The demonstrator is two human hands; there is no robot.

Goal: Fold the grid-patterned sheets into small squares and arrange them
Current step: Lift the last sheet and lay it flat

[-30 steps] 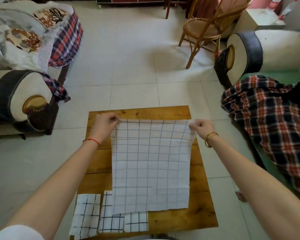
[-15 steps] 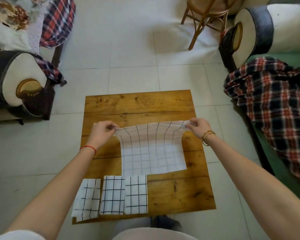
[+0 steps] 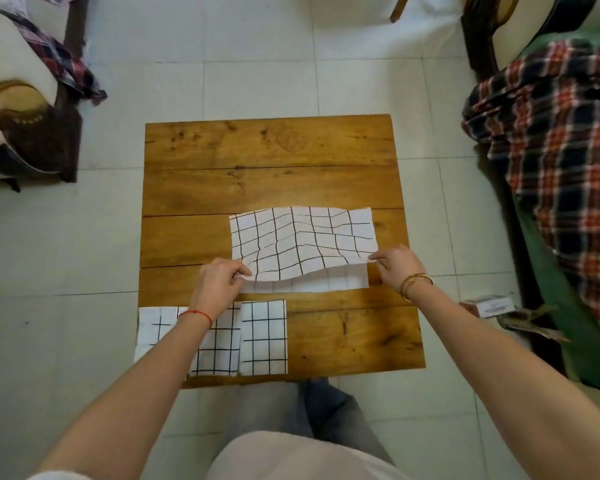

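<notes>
A white sheet with a black grid point(image 3: 302, 244) lies on the wooden table point(image 3: 271, 157), doubled over towards me so its top layer sags above the lower edge. My left hand point(image 3: 219, 285) pinches the near left corner of that top layer. My right hand point(image 3: 394, 266) pinches the near right corner. Three folded grid squares sit in a row at the table's near left: one point(image 3: 153, 327) partly under my left forearm, a middle one point(image 3: 219, 351), and a right one point(image 3: 264, 337).
Tiled floor surrounds the table. A sofa arm point(image 3: 18, 98) stands at the left. A plaid blanket point(image 3: 555, 157) covers a green seat at the right, with a small box point(image 3: 489, 305) on the floor beside it. My knees point(image 3: 291, 427) are at the table's near edge.
Both hands have brought the sheet's far edge back towards me, folding it over itself. The view has tilted down onto the table.
</notes>
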